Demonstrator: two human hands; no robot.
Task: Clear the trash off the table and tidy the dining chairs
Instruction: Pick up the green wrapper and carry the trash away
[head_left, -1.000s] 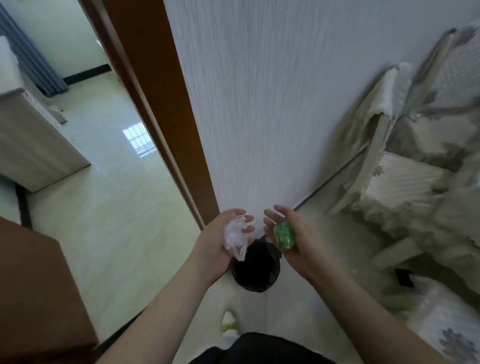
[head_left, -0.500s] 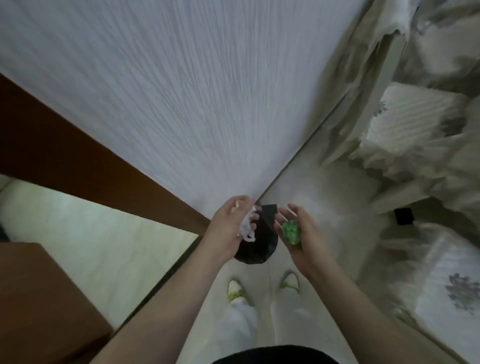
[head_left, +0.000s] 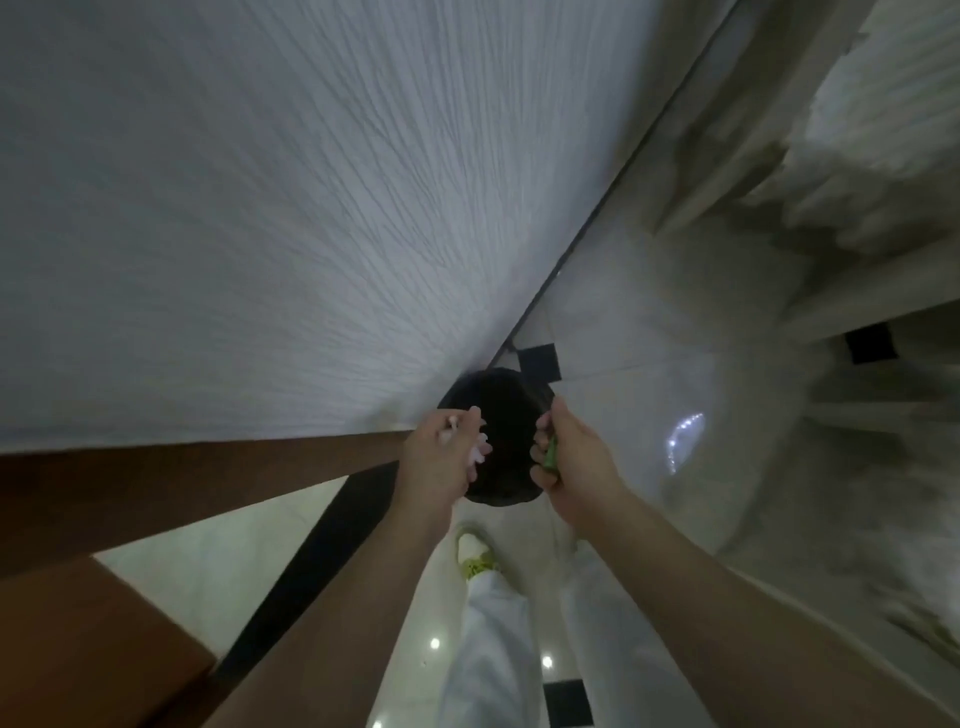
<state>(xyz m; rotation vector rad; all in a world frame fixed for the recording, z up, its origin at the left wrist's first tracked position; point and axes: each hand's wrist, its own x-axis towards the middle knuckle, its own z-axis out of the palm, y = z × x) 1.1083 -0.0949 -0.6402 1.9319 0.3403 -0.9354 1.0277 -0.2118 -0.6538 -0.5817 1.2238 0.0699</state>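
Head view: left hand (head_left: 441, 457) curled round white wrapper (head_left: 474, 453), right hand (head_left: 569, 462) gripping green scrap (head_left: 550, 456), both above black bin (head_left: 501, 415) by wall (head_left: 311, 208); step, binning table trash; next, likely releasing both over the opening.

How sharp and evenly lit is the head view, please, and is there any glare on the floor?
Head view: soft and motion-blurred, worst at the right edge; wide-angle bending curves the wall; ceiling lights glare on the glossy floor; the black bin between the hands is too dark to see into.
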